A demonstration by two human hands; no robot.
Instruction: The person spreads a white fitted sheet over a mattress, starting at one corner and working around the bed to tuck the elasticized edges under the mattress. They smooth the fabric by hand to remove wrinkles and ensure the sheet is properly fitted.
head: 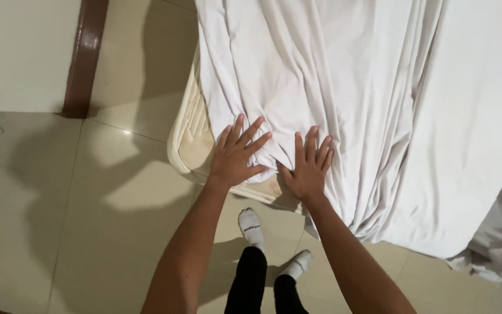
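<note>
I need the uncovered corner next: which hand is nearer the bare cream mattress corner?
Left. The left hand lies flat on the wrinkled white bedsheet right beside the bare cream mattress corner; the right hand presses the sheet farther from it.

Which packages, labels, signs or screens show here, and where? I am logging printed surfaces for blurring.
No packages, signs or screens in view.
Small dark printed mark: on the toe of the white sock, on the beige tiled floor below the left hand; too small to make out.
</note>
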